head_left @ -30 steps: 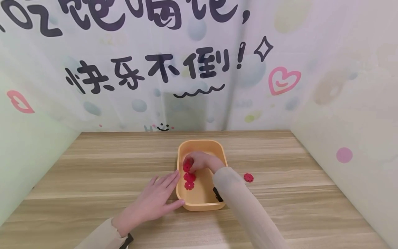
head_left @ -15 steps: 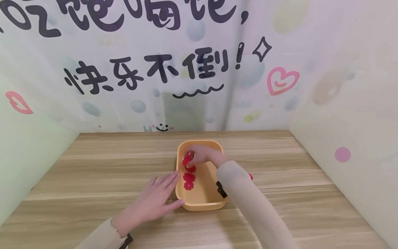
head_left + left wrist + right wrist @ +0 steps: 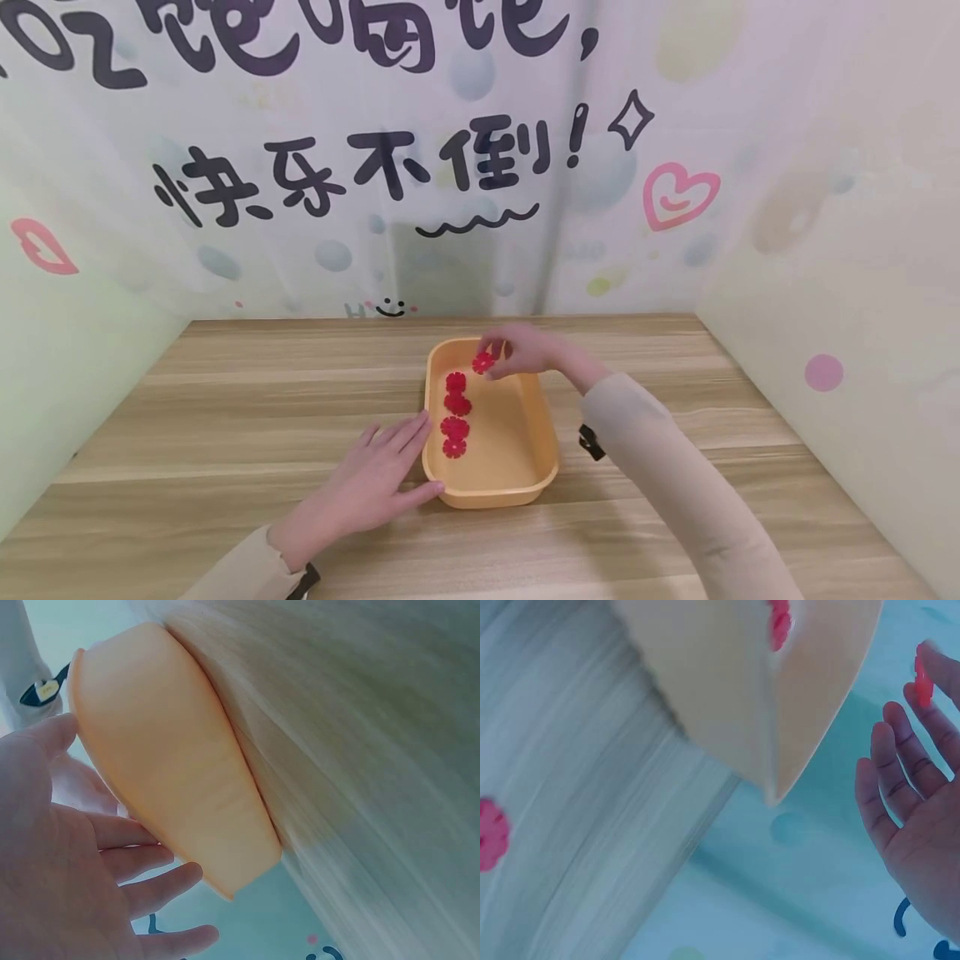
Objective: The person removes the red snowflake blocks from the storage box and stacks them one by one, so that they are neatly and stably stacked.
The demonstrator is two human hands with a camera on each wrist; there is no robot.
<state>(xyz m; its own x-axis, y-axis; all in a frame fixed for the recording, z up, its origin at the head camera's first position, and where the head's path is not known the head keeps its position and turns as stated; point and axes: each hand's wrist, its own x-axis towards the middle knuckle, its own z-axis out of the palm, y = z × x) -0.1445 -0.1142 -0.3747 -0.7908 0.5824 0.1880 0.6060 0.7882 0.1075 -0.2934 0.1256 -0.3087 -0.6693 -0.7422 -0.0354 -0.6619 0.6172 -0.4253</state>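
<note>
My right hand (image 3: 528, 348) pinches a red flower-shaped plastic disc (image 3: 483, 363) between thumb and forefinger, over the back right part of the yellow-orange tub (image 3: 495, 500). In the right wrist view the same disc (image 3: 924, 679) shows edge-on at the fingertips, the other fingers spread. Several more red discs (image 3: 454, 427) form a front-to-back row on the tub's floor, along its left side, some overlapping. My left hand (image 3: 367, 479) lies at the tub's left side, fingers extended, fingertips and thumb at the rim. From the left wrist view, the fingers (image 3: 161, 889) spread along the tub's outer wall (image 3: 165, 750).
One loose red disc (image 3: 493, 834) lies on the wooden table (image 3: 570, 825) outside the tub; my right sleeve (image 3: 675, 467) covers it in the head view. A printed curtain (image 3: 315, 267) stands behind the table, with pale walls at both sides.
My right hand has moved from the disc row up and to the right, carrying one disc. The row's back discs now show uncovered. My left hand has stayed put.
</note>
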